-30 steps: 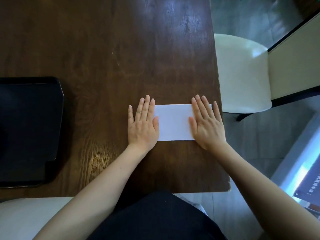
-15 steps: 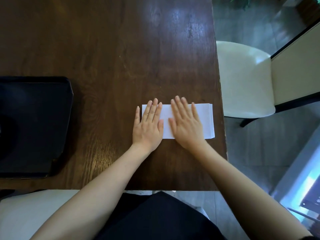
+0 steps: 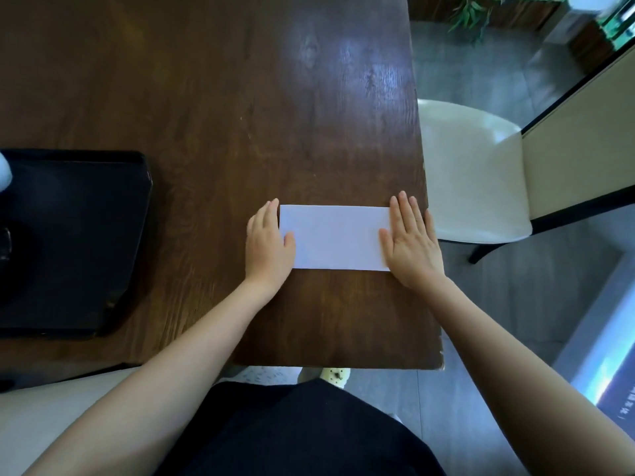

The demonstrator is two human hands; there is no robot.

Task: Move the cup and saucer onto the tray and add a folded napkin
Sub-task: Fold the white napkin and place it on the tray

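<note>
A white napkin (image 3: 335,237), folded into a long rectangle, lies flat on the dark wooden table (image 3: 220,108) near its right edge. My left hand (image 3: 268,243) rests at the napkin's left end, thumb on the paper, fingers together. My right hand (image 3: 410,243) lies flat on the napkin's right end, fingers straight. A black tray (image 3: 103,242) sits at the table's left side. A sliver of something white (image 3: 4,170) shows at the frame's left edge over the tray; the cup and saucer cannot be made out.
A cream-seated chair (image 3: 470,173) stands just beyond the table's right edge. The table's near edge runs below my hands. A pale chair seat (image 3: 41,417) is at lower left. Grey floor and a plant (image 3: 470,12) lie to the right.
My hands, close together on the napkin's left half half a second ago, have slid apart to its two ends. The napkin lies flatter.
</note>
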